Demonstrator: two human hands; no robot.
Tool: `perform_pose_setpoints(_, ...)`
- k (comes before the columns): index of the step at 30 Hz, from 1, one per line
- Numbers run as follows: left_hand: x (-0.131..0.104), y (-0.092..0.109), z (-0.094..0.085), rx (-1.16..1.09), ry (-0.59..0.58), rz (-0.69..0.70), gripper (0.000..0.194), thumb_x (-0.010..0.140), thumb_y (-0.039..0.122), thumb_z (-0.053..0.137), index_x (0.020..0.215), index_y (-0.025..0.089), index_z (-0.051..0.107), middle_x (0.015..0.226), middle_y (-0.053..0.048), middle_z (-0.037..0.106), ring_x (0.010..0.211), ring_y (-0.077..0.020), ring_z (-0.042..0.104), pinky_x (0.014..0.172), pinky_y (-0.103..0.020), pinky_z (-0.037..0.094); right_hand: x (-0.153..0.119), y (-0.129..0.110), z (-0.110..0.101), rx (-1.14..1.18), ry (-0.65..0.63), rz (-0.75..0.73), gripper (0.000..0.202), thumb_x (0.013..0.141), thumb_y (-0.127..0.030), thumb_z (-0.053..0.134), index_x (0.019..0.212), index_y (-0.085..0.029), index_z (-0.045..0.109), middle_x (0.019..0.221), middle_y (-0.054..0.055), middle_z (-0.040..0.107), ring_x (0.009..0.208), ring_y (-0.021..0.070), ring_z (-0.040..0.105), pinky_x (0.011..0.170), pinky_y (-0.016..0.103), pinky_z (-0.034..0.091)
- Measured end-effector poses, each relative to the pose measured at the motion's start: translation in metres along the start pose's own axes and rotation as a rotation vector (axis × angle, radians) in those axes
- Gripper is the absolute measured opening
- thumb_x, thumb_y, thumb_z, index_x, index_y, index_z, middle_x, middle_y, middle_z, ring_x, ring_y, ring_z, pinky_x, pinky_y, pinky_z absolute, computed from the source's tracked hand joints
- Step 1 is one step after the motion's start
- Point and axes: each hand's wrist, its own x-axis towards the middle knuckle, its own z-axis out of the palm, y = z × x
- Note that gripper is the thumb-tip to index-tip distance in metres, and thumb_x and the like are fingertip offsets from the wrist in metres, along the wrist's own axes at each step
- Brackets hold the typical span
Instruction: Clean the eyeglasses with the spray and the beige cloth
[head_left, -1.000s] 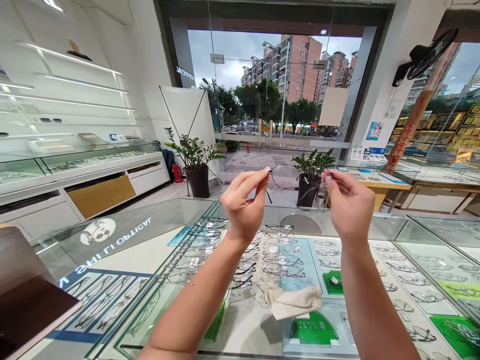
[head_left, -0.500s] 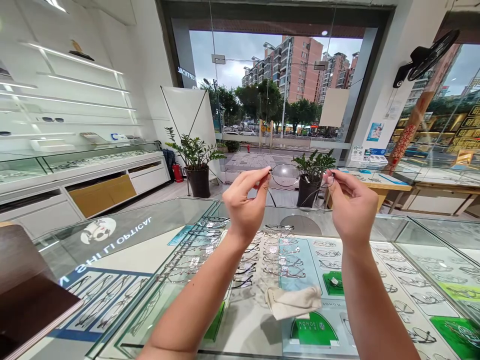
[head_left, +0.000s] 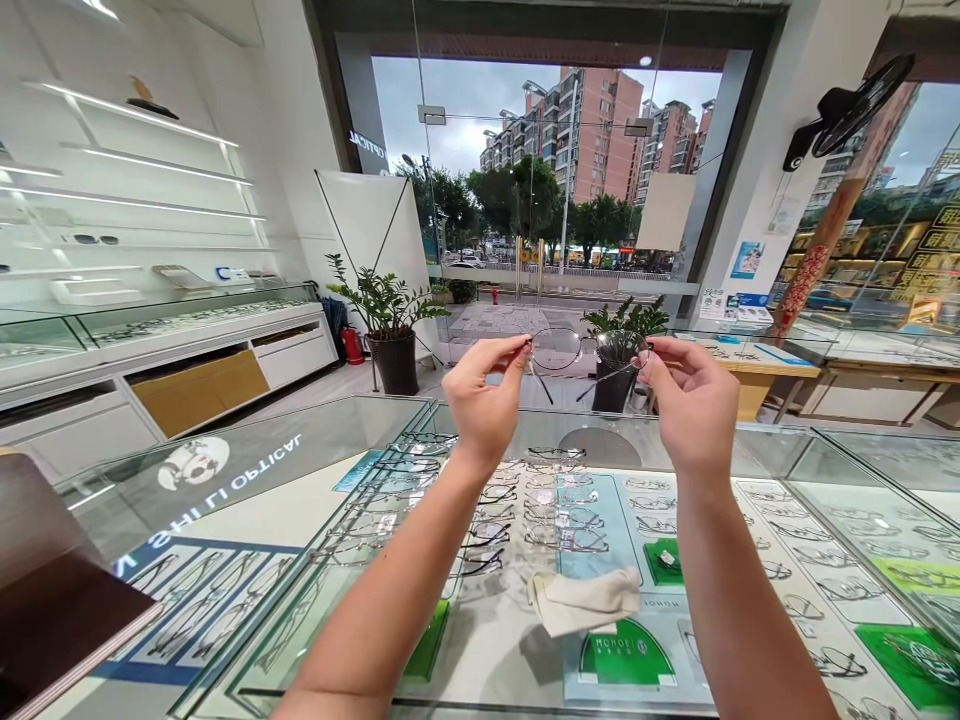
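A pair of thin-rimmed eyeglasses [head_left: 556,366] is held up in the air between my two hands, with round clear lenses and the temples pointing down and away. My left hand [head_left: 486,388] pinches the frame's left corner between thumb and fingers. At the opposite corner my right hand [head_left: 691,405] has the same kind of pinch. Below them a crumpled cream cloth [head_left: 583,600] lies on the glass top of the display case [head_left: 517,690], apart from both hands. Rows of eyeglasses [head_left: 566,525] show beneath the glass.
A dark brown panel [head_left: 64,590] juts in at the lower left. Beyond the case stand two potted plants [head_left: 394,360]. Another display counter [head_left: 195,385] runs along the left wall, and a wooden table [head_left: 750,375] stands at the right. A wall fan [head_left: 840,115] hangs upper right.
Both hands have shifted slightly left with the eyeglasses, which are turned a little, so the temples show more clearly below the rims. The cloth stays put.
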Motion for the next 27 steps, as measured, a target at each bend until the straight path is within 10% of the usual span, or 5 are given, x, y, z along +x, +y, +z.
perform_pose_setpoints(22,0.003,-0.008,-0.004,0.075,-0.169,0.038,0.012,0.094,0.022,0.074,0.102,0.022,0.083,0.091,-0.004,0.08,0.08,-0.0135,0.073,0.071,-0.027,0.059,0.014,0.007,-0.005,0.208,-0.157,0.262,0.023,0.085,-0.038,0.076,0.102,-0.023,0.078,0.102,0.004,0.079,0.091,0.0206,0.078,0.095,0.044,0.062)
perform_pose_setpoints(27,0.005,-0.01,-0.006,0.183,-0.38,0.075,0.015,0.094,0.018,0.069,0.097,0.024,0.083,0.09,-0.004,0.081,0.078,-0.0151,0.072,0.066,-0.027,0.056,0.015,0.007,-0.011,-0.133,-0.495,0.22,0.026,0.086,-0.046,0.075,0.098,-0.024,0.083,0.105,0.008,0.082,0.099,0.0231,0.073,0.096,0.044,0.056)
